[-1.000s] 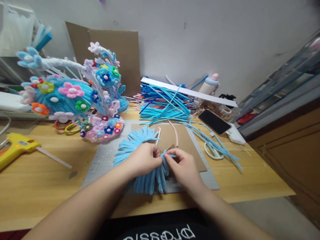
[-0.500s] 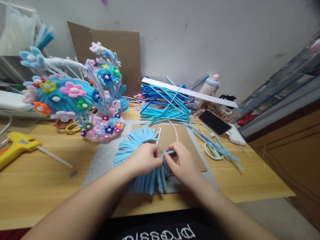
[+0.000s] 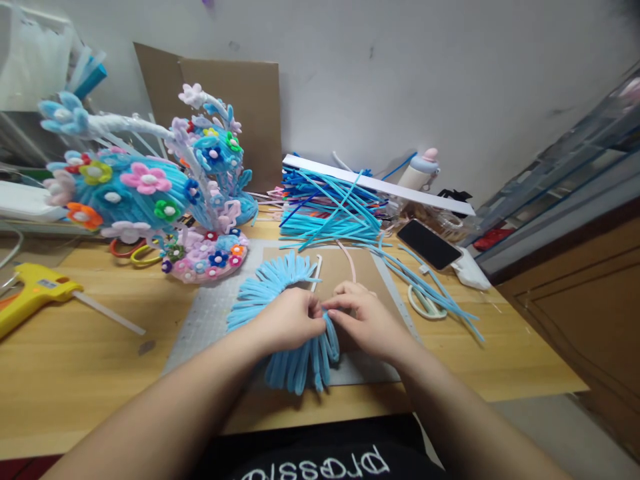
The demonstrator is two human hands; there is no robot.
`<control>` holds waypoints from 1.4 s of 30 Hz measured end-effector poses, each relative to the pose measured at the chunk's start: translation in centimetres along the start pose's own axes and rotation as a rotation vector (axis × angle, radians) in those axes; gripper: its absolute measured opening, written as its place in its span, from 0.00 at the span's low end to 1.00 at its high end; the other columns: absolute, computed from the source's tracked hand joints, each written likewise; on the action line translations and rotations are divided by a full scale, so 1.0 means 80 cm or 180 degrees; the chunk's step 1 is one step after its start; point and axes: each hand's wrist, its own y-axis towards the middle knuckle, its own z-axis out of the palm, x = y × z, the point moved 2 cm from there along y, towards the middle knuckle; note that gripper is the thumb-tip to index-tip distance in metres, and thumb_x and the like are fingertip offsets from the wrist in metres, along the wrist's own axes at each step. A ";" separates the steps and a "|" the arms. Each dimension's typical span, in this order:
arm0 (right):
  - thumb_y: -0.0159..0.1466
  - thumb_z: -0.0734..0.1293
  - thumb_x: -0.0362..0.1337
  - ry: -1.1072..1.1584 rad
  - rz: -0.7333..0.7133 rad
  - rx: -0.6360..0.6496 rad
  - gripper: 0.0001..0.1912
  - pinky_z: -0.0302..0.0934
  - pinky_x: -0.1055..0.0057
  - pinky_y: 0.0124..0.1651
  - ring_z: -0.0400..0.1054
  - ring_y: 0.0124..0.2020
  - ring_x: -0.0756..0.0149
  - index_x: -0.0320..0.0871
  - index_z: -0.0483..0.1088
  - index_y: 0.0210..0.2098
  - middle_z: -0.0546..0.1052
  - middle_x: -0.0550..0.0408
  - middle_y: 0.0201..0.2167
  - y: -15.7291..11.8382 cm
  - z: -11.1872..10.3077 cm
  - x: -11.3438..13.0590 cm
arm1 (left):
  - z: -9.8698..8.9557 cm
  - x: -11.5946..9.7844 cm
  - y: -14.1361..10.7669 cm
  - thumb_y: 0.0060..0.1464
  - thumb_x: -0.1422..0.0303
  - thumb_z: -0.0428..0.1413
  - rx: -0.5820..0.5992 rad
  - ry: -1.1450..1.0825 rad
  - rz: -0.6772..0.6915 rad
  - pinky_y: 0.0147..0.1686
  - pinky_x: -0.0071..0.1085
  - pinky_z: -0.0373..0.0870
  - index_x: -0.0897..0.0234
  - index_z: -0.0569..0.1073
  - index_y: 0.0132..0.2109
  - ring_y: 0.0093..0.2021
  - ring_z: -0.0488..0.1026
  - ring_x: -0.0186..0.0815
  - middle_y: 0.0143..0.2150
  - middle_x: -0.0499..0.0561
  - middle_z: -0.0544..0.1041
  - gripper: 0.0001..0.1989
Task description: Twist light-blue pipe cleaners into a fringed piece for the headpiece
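Observation:
A ring of looped light-blue pipe cleaners (image 3: pixel 255 293) fans out over the grey cutting mat (image 3: pixel 193 333) and a piece of brown cardboard (image 3: pixel 383 293). My left hand (image 3: pixel 295 319) pinches its inner edge, fingers closed on the pipe cleaners. From the right, my right hand (image 3: pixel 367 319) meets it, thumb and index finger pinched at a light-blue loop near the ring's end. The fingertips of both hands nearly touch there and hide the exact joint. A white stem end (image 3: pixel 317 272) and a pink pipe cleaner (image 3: pixel 350 261) stick out beyond my hands.
At left stand flower-covered pipe-cleaner pieces (image 3: pixel 145 193) and a yellow glue gun (image 3: pixel 43 293). Behind the mat lies a pile of blue pipe cleaners (image 3: pixel 330 213). A phone (image 3: pixel 430 244), loose pipe cleaners (image 3: pixel 435 293) and a bottle (image 3: pixel 419 173) are at right.
The light-blue pipe cleaner end that stuck out through my right fingers no longer shows. My right hand has turned slightly, its fingers now stretched toward my left fingertips.

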 end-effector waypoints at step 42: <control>0.54 0.66 0.45 0.3374 0.1177 -0.0574 0.18 0.63 0.60 0.39 0.70 0.34 0.59 0.41 0.69 0.40 0.76 0.50 0.33 -0.009 0.007 -0.089 | -0.001 0.010 0.020 0.43 0.57 0.54 0.0276 -0.1148 -0.0438 0.19 0.23 0.50 0.67 0.66 0.23 0.18 0.55 0.25 0.18 0.41 0.61 0.16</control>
